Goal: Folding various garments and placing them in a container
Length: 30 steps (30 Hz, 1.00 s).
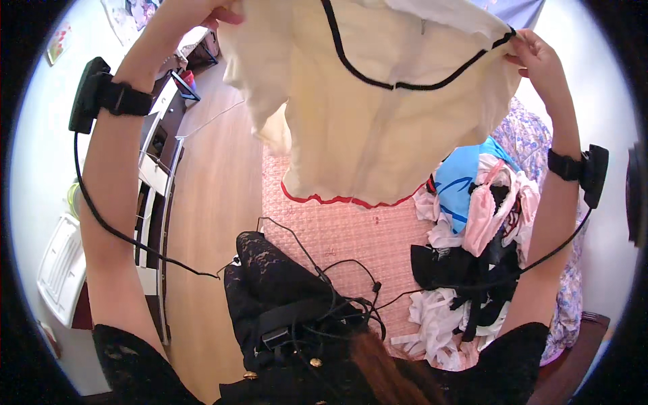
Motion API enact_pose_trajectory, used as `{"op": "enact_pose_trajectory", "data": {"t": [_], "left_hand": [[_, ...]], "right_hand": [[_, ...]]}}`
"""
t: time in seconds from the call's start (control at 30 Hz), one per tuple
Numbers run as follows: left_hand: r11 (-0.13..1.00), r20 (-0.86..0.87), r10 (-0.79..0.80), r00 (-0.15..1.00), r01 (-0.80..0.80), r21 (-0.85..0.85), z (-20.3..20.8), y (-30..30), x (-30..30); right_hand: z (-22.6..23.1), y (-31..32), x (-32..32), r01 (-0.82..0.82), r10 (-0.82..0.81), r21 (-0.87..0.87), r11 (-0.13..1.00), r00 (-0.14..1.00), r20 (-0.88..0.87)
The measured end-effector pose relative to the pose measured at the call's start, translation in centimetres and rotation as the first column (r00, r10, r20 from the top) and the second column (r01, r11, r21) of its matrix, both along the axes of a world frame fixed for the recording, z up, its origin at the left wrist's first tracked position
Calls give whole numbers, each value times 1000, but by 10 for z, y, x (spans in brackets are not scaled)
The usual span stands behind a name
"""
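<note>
A cream top (pixel 351 128) hangs spread out in front of me, held up between my two hands. Black trim curves along its neckline, and a red edge runs along the hem. At the upper left, my left hand (pixel 219 15) is closed at one side of the fabric, partly cut off by the picture's top edge. My right hand (pixel 533 54) pinches the other side, right by the end of the black trim. Below the top, its hem hangs over a pink woven mat (pixel 337 236).
A pile of clothes (pixel 472 223) in pink, black, white and blue lies on the mat at right, beside a purple floral cover (pixel 530 135). Black cables (pixel 364 304) run across my lap. A white and dark cabinet (pixel 158 155) and a white plastic stool (pixel 61 270) stand at left.
</note>
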<state>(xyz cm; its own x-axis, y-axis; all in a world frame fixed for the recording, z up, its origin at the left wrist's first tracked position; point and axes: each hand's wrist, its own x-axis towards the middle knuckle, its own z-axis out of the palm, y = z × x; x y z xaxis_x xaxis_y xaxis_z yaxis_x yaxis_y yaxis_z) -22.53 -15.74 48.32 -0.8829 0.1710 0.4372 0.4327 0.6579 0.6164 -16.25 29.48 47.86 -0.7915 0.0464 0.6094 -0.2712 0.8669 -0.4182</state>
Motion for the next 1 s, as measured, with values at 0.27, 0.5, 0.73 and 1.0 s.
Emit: {"op": "enact_pose_trajectory", "data": {"t": [0.27,0.5,0.73,1.0], "left_hand": [[985,181,-114,977,87,151,-25,-19,-15],[854,282,-381,881,219,472,-49,-8,-6],[429,155,-805,573,382,818,-106,16,-58],[161,-21,-811,585,258,953,-114,70,-119]], "right_hand": [[-9,4,9,-98,141,-217,971,971,193],[-33,10,-6,-523,665,-670,528,744,-57],[-75,19,-81,-474,772,-865,168,609,-183],[-76,3,-168,-397,441,-917,-39,817,-372]]}}
